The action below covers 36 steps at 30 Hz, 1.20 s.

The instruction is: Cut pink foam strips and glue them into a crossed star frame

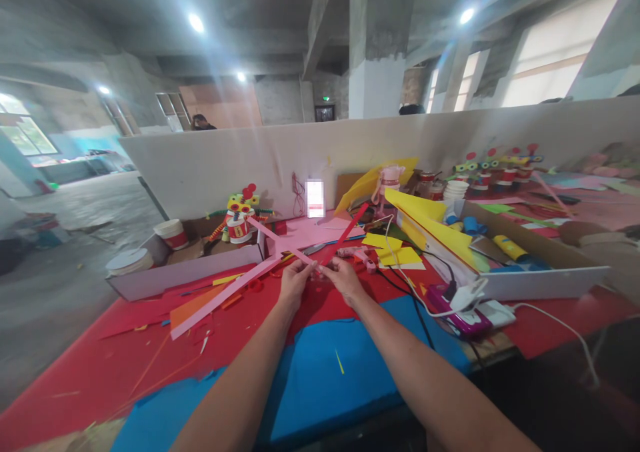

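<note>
Both my hands meet over the red table covering, fingertips close together. My left hand point(297, 283) pinches the end of a pink paper strip point(280, 238) that slants up to the left. In my right hand point(344, 281) is a red paper strip point(349, 234), pointing up and to the right. Where the two strips come together, my fingers hide part of them. Another long pink strip point(225, 297) lies left of my hands. Just beyond my right hand rests a pink glue gun point(361, 257). Blue sheets point(335, 372) lie beneath my forearms.
A box point(185, 273) at left holds paper cups and a paper-cup robot figure point(240, 217). Yellow paper pieces point(399, 257) lie right of the glue gun. Further right are a purple power strip point(463, 312) with cables and a large box point(547, 283). A white partition point(225, 162) stands behind.
</note>
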Each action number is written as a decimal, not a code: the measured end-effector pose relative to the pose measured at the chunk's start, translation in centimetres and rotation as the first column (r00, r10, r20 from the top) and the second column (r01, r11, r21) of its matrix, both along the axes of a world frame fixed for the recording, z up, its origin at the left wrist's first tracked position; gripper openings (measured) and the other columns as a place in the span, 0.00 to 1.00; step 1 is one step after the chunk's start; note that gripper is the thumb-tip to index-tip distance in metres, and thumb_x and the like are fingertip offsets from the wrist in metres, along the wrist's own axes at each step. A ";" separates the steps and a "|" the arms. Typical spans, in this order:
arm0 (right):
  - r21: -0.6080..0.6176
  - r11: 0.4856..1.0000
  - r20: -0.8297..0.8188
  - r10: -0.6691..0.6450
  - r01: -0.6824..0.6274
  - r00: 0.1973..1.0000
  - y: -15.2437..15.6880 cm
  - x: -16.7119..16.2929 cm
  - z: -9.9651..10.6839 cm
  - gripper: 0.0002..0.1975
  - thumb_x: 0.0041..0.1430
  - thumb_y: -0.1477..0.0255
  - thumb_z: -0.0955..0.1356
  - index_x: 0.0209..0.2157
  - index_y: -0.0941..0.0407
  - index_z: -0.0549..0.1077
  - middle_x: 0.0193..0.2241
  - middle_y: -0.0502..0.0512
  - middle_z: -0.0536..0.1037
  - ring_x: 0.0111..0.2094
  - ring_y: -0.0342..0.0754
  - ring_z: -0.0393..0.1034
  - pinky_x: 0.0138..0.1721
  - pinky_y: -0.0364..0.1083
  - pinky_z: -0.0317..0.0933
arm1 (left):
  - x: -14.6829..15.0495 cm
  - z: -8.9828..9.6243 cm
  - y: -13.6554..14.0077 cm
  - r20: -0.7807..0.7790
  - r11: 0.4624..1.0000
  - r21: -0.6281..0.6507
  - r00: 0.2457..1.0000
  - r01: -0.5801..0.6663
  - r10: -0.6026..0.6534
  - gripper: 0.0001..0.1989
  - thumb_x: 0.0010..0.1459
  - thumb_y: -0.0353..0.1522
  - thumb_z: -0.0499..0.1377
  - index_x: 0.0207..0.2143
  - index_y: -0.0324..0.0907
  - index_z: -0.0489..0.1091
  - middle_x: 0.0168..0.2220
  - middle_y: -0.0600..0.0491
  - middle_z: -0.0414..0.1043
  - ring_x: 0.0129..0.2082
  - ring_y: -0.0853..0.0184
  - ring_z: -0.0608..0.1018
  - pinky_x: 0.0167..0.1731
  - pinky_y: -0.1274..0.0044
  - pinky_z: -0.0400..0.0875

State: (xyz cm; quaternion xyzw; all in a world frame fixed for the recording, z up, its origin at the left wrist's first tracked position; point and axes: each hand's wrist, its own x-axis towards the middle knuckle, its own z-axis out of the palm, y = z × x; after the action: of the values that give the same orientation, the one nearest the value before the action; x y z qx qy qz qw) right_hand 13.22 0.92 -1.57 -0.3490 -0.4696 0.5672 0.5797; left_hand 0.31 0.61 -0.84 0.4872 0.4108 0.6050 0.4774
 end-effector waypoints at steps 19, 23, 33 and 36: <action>-0.028 0.999 -0.076 -0.020 0.018 0.997 0.1 0.2 -0.3 0.18 0.38 0.58 0.76 0.27 0.57 0.76 0.23 0.53 0.79 0.27 0.51 0.76 0.36 0.51 0.72 | 0.0 -0.2 -0.2 -0.014 0.995 -0.055 0.996 0.086 -0.087 0.16 0.41 0.41 0.70 0.24 0.38 0.74 0.23 0.53 0.73 0.21 0.73 0.70 0.22 0.81 0.66; -0.011 0.999 -0.097 -0.049 0.048 0.994 0.1 0.1 -0.3 0.18 0.38 0.58 0.76 0.27 0.56 0.76 0.23 0.53 0.79 0.28 0.52 0.77 0.37 0.52 0.73 | 0.1 -0.2 -0.3 -0.019 0.993 -0.070 0.996 0.091 -0.092 0.17 0.40 0.43 0.71 0.26 0.38 0.75 0.23 0.53 0.74 0.20 0.73 0.70 0.22 0.80 0.66; -0.006 1.000 -0.070 -0.008 0.008 0.998 -0.1 0.1 -0.1 0.16 0.39 0.58 0.76 0.26 0.56 0.76 0.23 0.54 0.80 0.27 0.52 0.77 0.36 0.52 0.73 | 0.2 -0.3 0.1 0.033 0.997 -0.046 0.998 0.057 -0.055 0.18 0.40 0.42 0.71 0.28 0.38 0.73 0.22 0.55 0.72 0.21 0.73 0.71 0.23 0.81 0.66; 0.003 0.999 -0.050 0.032 -0.032 0.998 -0.4 0.0 0.2 0.16 0.38 0.59 0.76 0.24 0.56 0.76 0.22 0.53 0.79 0.27 0.52 0.76 0.36 0.52 0.73 | 0.1 -0.1 0.0 0.049 0.999 -0.022 0.998 0.042 -0.040 0.18 0.40 0.42 0.71 0.24 0.39 0.70 0.21 0.56 0.70 0.20 0.73 0.70 0.23 0.81 0.65</action>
State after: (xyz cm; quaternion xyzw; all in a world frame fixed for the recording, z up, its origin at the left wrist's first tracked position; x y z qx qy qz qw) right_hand 13.24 0.53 -1.41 -0.3267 -0.4611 0.5845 0.5822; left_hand 0.45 0.62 -0.99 0.4752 0.3961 0.6018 0.5051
